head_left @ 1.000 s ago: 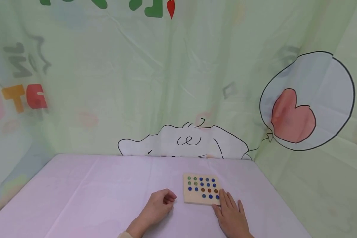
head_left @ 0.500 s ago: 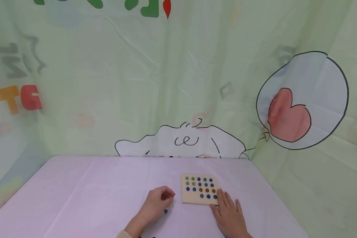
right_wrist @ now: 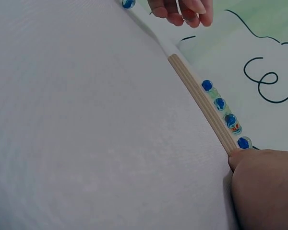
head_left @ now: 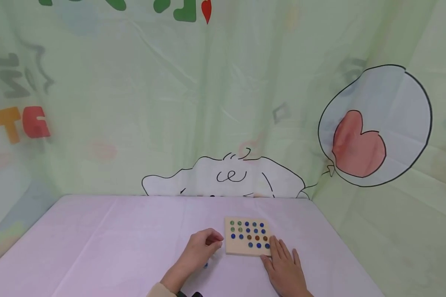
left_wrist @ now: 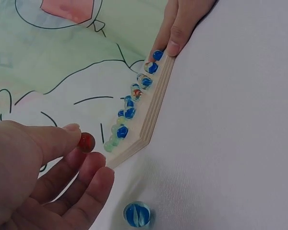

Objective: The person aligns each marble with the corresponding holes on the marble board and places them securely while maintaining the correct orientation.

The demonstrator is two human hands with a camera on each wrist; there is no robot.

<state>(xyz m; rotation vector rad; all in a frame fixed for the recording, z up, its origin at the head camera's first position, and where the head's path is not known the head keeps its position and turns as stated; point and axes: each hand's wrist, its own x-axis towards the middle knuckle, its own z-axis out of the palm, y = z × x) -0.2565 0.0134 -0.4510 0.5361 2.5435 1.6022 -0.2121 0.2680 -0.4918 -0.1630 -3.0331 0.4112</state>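
Note:
Thumb and forefinger of my left hand [head_left: 198, 251] pinch a red marble [left_wrist: 87, 143], just left of a square wooden board [head_left: 236, 249]. Rows of green, blue and reddish-brown marbles sit on the board, and the left part of its nearest row holds none. Straight fingers of my right hand [head_left: 287, 268] lie along the board's right edge, with the thumb at the near right corner. On the cloth below my left hand rests a loose blue-and-clear marble [left_wrist: 137, 214], mostly hidden by that hand in the head view.
A pale pink cloth [head_left: 126, 235] covers the table. Behind it hangs a light green curtain [head_left: 152, 103] with printed drawings, among them a balloon [head_left: 409, 123] with a heart. A dark band [head_left: 193, 294] shows near my left wrist.
My left hand has shifted up and toward the board. The loose blue marble has come into sight below it. My right hand keeps its place at the board's edge.

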